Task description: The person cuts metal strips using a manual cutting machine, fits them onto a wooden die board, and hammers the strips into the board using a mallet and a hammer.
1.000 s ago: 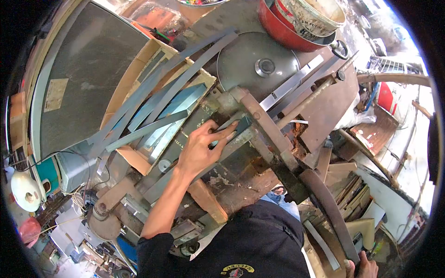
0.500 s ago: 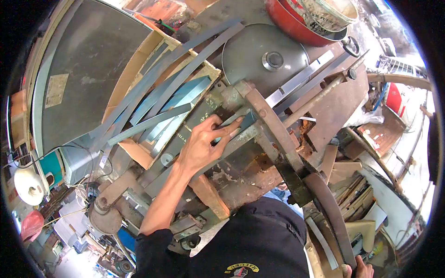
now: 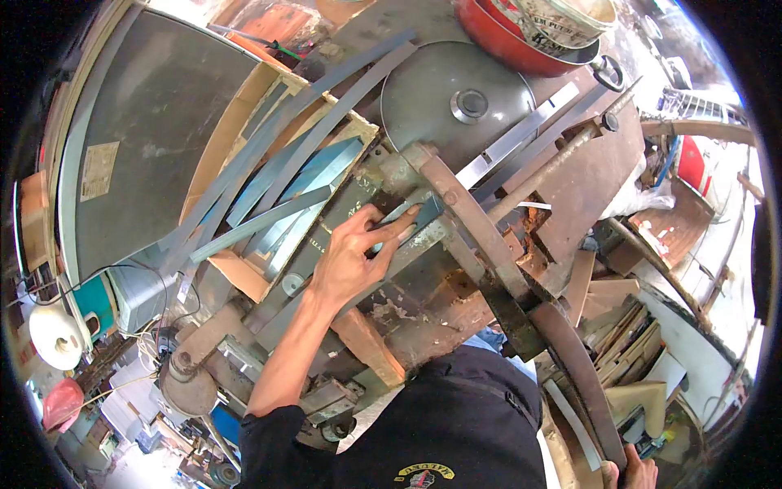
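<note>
My left hand (image 3: 352, 259) is closed on a grey sheet-metal strip (image 3: 422, 213), its fingers pressing the piece at the bed of a hand lever shear. Just beyond the fingertips, the shear's rusty upper arm (image 3: 472, 220) crosses over the metal. From there a long curved lever (image 3: 580, 379) runs down past my right side. At the lower right, my right hand (image 3: 634, 471) is wrapped around the lever's end, partly cut off by the frame. Part of the strip is hidden beneath my left hand.
A cardboard box (image 3: 232, 122) on the left holds several long metal strips (image 3: 326, 122). Behind the shear lies a round dark lid (image 3: 436, 90), with a red basin (image 3: 505, 41) beyond. A wooden block (image 3: 366, 346) sits near my body. Wood scraps (image 3: 627, 350) are stacked at right.
The view has shifted slightly, so the bench things appear a little further left. Both hands keep their holds on the strip and the lever, with little visible movement.
</note>
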`<action>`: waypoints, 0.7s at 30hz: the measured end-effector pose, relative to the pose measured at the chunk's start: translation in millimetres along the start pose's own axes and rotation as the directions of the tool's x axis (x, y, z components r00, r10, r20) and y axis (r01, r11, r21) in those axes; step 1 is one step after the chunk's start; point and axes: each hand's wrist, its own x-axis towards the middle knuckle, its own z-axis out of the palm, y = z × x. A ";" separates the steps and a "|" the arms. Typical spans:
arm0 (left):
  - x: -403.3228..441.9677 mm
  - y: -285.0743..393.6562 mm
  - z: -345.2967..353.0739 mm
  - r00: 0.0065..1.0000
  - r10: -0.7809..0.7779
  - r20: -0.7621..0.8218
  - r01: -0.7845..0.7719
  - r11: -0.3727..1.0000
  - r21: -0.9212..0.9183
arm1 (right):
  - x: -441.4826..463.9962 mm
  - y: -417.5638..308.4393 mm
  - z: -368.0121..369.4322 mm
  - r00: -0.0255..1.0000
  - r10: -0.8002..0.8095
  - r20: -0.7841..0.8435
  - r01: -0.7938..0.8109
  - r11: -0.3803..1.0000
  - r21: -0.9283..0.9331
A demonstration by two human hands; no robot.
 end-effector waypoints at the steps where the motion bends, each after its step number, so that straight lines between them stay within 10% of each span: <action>1: 0.0 -0.2 0.2 1.000 -0.007 0.002 0.007 1.000 -0.004 | 0.2 -0.5 -0.2 1.000 0.001 0.000 -0.001 1.000 0.002; 16: 1.6 0.8 2.9 0.999 0.035 -0.035 -0.034 0.999 0.024 | 8.7 15.5 20.8 0.993 -0.077 -0.084 0.075 0.997 -0.030; 18: 2.7 1.1 2.8 0.999 0.025 -0.024 -0.025 1.000 0.014 | 26.7 23.5 26.6 0.989 0.037 0.143 -0.055 0.991 0.125; 21: 0.7 0.9 2.0 0.995 0.086 -0.059 -0.082 0.995 0.064 | 112.1 74.8 173.8 0.954 -0.045 -0.297 0.171 0.895 0.413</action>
